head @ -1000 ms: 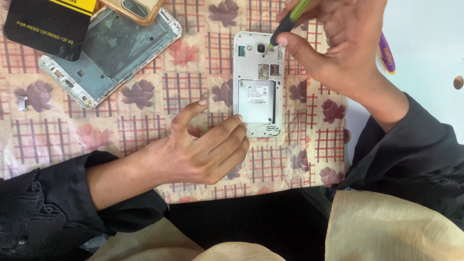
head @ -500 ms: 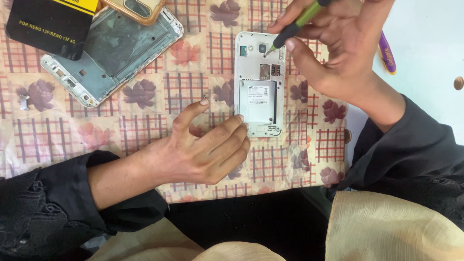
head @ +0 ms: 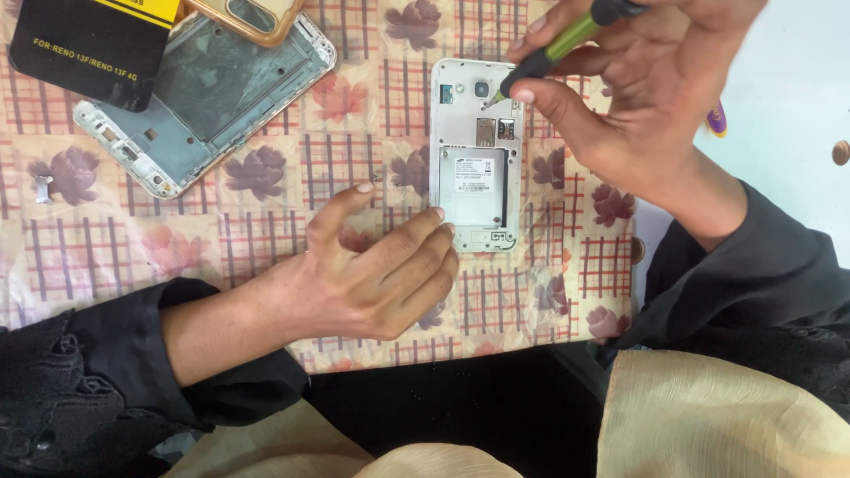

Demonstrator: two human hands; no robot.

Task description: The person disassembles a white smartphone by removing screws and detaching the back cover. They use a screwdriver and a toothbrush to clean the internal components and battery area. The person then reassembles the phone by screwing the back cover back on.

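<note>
The opened white phone [head: 476,155], judged light, stiff and fragile inside, lies below the pen-like screwdriver [head: 558,46] pinched by the right hand [head: 646,97], steadied at its lower left edge by spread left hand [head: 372,274] fingers.

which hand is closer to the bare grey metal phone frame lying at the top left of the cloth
Left. The left hand lies flat below and right of the grey metal phone frame, fingers against the open white phone. The right hand is far right, holding a green-handled screwdriver.

left hand [head: 372,274] flat, right hand [head: 655,97] pinching
</note>
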